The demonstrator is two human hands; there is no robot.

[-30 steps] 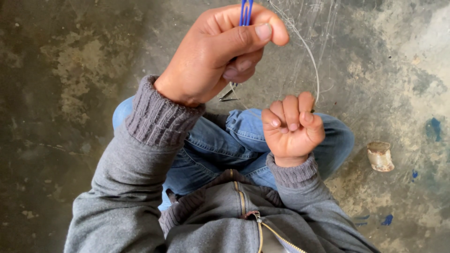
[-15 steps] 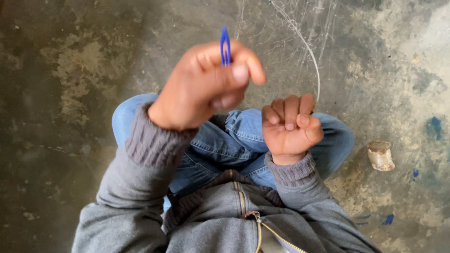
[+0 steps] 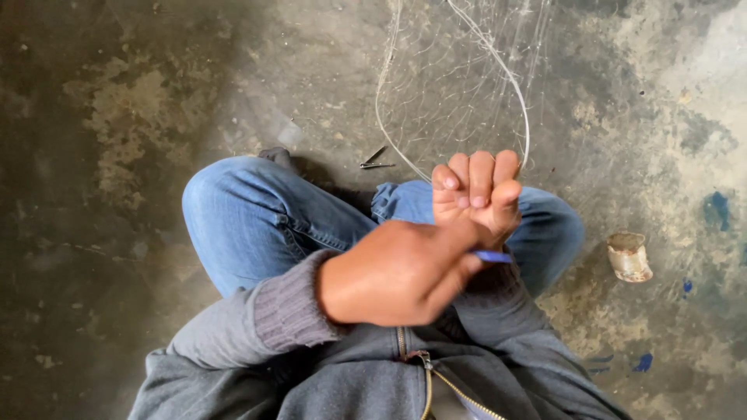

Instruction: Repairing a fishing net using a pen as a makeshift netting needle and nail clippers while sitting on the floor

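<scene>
My left hand (image 3: pixel 397 272) is closed on a thin blue tool (image 3: pixel 492 256), whose tip pokes out to the right just below my right hand. My right hand (image 3: pixel 476 190) is a raised fist gripping a pale cord (image 3: pixel 523 109) that edges a fine net (image 3: pixel 459 70). The net stretches away over the concrete floor towards the top of the view. My left hand overlaps my right wrist and hides it. I sit cross-legged in blue jeans (image 3: pixel 249 218) and a grey zipped jacket (image 3: pixel 366 381).
A small metal clipper (image 3: pixel 376 161) lies on the floor beyond my knees. A short, worn cylindrical stub (image 3: pixel 629 257) sits at the right. Blue paint marks (image 3: pixel 716 208) spot the stained concrete on the right.
My left hand has come down from high over the net to in front of my right wrist, carrying the blue tool. The right fist has stayed nearly in place.
</scene>
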